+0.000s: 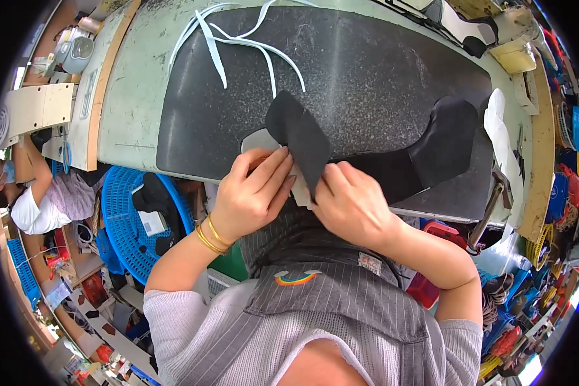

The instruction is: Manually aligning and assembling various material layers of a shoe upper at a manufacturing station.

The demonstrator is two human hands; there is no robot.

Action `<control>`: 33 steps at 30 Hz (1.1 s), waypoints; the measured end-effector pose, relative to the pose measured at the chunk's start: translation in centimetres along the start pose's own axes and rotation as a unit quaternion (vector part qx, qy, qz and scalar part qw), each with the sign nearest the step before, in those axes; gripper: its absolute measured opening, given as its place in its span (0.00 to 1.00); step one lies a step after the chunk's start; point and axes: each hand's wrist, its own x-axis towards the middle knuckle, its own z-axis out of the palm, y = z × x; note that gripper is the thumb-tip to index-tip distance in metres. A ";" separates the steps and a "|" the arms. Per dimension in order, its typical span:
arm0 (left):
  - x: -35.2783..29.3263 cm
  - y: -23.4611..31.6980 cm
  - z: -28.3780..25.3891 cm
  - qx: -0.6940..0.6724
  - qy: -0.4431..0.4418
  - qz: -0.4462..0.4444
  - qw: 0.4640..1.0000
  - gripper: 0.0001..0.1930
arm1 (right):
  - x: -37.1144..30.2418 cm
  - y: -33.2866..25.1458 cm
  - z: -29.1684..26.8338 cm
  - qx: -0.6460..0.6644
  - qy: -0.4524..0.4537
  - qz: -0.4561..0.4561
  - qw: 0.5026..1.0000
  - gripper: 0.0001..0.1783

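Both my hands are at the near edge of a dark board, working on a black piece of sheet material that stands folded upward. My left hand has its fingers pressed together against its pale underside, beside a small grey flap. With bent fingers my right hand grips the lower right edge. From behind that hand a black boot-shaped upper stretches right across the board; whether it joins the folded piece is hidden by my fingers.
Thin white strips lie at the board's far left. A white shaped piece lies by its right edge. Left of me, a blue plastic basket holds black pieces. Another person sits farther left.
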 end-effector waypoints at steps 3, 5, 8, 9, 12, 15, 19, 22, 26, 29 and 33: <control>-0.9 -0.3 -0.5 0.002 -0.011 0.002 1.000 0.16 | -0.1 0.0 -0.1 -0.047 -0.021 -0.083 0.995 0.26; -1.4 -0.6 -0.7 -0.010 -0.019 0.003 1.000 0.17 | 0.2 -0.5 -0.1 -0.077 -0.008 -0.098 0.992 0.27; -1.4 -1.0 -0.2 -0.026 -0.003 0.002 1.000 0.19 | -0.2 -0.9 0.9 -0.064 -0.006 -0.043 0.997 0.32; -1.3 -1.0 -0.2 -0.026 -0.008 -0.008 1.000 0.20 | 0.1 -0.7 1.1 -0.065 -0.004 -0.043 0.997 0.32; -1.9 -1.0 0.3 -0.019 -0.020 -0.016 0.999 0.22 | 0.0 -1.0 1.3 -0.010 0.029 0.017 0.999 0.32; -1.4 -1.1 -0.3 -0.075 -0.001 -0.060 0.995 0.22 | 0.2 -0.6 1.0 -0.072 -0.001 -0.058 0.996 0.35; 0.9 -3.8 -2.8 -0.508 -0.030 -0.394 0.765 0.13 | 1.0 -1.0 1.1 -0.122 -0.039 -0.054 0.990 0.43; 5.2 -6.1 -3.7 -0.546 -0.156 -0.469 0.676 0.23 | 1.1 -1.3 1.6 -0.111 -0.045 -0.035 0.992 0.46; 7.7 -4.8 -3.2 -0.262 -0.307 -0.372 0.836 0.08 | 1.0 -1.5 1.7 -0.125 -0.053 -0.011 0.991 0.47; 7.1 -4.8 -4.4 -0.438 -0.282 -0.441 0.731 0.09 | 1.0 -1.5 2.0 -0.124 -0.042 -0.018 0.991 0.46; 8.3 -4.3 -3.7 -0.242 -0.344 -0.394 0.817 0.11 | 1.1 -1.3 1.8 -0.113 -0.043 -0.012 0.993 0.45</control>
